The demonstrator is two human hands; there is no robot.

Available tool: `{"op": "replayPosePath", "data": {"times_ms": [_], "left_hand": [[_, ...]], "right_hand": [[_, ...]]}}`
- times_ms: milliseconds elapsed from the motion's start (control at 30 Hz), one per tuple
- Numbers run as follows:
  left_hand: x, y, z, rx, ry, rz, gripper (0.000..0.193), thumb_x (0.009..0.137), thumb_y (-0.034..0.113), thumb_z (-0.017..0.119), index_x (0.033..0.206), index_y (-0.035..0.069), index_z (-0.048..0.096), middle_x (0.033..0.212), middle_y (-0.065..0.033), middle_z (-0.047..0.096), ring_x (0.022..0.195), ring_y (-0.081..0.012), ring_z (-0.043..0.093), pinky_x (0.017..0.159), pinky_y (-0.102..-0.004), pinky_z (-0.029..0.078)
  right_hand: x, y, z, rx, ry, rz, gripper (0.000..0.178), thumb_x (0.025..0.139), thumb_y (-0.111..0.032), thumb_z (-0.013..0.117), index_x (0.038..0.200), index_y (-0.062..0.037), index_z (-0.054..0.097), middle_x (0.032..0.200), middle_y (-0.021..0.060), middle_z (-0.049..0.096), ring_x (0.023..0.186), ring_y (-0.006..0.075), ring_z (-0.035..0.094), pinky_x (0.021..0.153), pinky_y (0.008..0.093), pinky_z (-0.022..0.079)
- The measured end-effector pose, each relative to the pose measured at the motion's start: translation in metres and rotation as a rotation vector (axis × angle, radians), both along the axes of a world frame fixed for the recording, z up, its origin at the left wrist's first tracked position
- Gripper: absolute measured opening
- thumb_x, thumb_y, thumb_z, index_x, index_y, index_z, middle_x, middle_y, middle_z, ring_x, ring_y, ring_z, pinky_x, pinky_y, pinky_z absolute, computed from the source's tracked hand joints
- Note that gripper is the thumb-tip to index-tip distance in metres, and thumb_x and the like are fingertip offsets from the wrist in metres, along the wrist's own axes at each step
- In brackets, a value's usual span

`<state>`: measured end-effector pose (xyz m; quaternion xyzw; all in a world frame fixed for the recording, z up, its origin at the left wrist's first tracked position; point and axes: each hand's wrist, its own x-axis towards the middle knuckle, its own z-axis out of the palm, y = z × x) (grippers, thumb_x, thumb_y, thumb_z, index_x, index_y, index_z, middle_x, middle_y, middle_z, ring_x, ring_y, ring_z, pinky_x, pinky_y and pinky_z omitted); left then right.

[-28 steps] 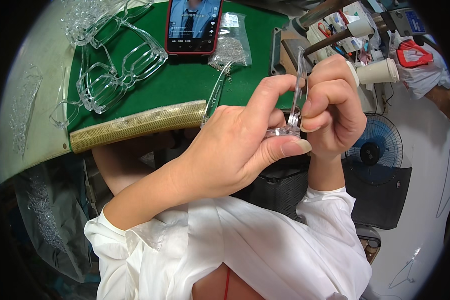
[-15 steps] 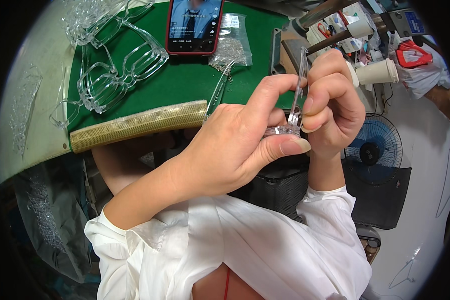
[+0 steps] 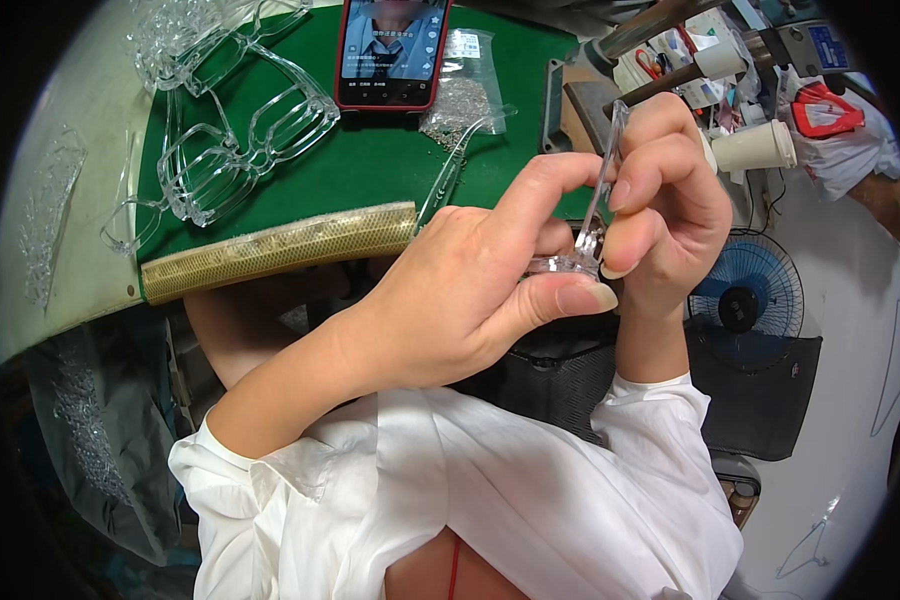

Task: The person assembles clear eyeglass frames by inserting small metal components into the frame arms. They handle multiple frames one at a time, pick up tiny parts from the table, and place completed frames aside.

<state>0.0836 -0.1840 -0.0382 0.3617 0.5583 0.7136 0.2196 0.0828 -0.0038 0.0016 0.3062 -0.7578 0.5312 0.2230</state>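
A clear plastic eyeglass frame (image 3: 564,264) is pinched between the thumb and fingers of my left hand (image 3: 445,285). My left hand covers most of it, and a clear temple arm of the frame stretches away from me across the green mat. From the hinge corner a second clear temple (image 3: 610,160) rises nearly upright. My right hand (image 3: 675,200) has its curled fingers closed on this temple, with the fingertips close to the hinge. Whether the right fingers also hold a small part I cannot make out.
Several clear eyeglass frames (image 3: 220,160) lie heaped on the green mat (image 3: 360,165) at far left. A phone (image 3: 390,60) stands beyond my hands beside a plastic bag of tiny metal parts (image 3: 462,95). A gold-coloured strip (image 3: 280,252) lines the near edge. Metal machinery (image 3: 660,80), a white cup (image 3: 755,147) and a fan (image 3: 745,300) are at right.
The right fingers have shifted slightly along the upright temple, the lower ones loosening a little. The temple tilts slightly more to the right. My left hand's grip looks the same.
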Motion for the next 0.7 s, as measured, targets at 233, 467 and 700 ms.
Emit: {"op": "replayPosePath", "data": {"times_ms": [233,467,700], "left_hand": [[-0.002,0.010,-0.002,0.144,0.049,0.072,0.076,0.092,0.048,0.051,0.138,-0.003,0.019,0.098,-0.0108,0.056,0.079,-0.0135,0.058,0.074,-0.0274,0.049],[-0.022,0.030,0.006,0.094,0.174,0.210,0.072,0.095,0.046,0.045,0.142,0.000,0.014,0.099,-0.0082,0.057,0.082,-0.0120,0.056,0.073,-0.0239,0.046],[-0.061,0.075,0.012,-0.226,0.908,0.490,0.025,0.086,0.018,0.061,0.103,0.001,0.058,0.086,-0.0160,0.063,0.079,-0.0343,0.061,0.066,-0.0416,0.048]], "right_hand": [[0.005,0.002,-0.004,0.061,0.084,-0.237,0.033,0.065,-0.031,0.080,0.073,-0.0036,0.063,0.076,0.0026,0.053,0.074,0.0137,0.048,0.064,0.0240,0.036],[0.009,0.009,-0.004,-0.252,-0.366,-0.006,0.017,0.081,-0.010,0.068,0.094,0.0017,0.068,0.087,0.0058,0.059,0.083,0.0126,0.052,0.071,0.0265,0.045],[-0.011,0.063,0.012,-0.234,-0.290,-0.110,0.017,0.084,-0.011,0.067,0.095,0.0025,0.067,0.087,0.0025,0.058,0.084,0.0106,0.054,0.078,0.0238,0.043]]}}
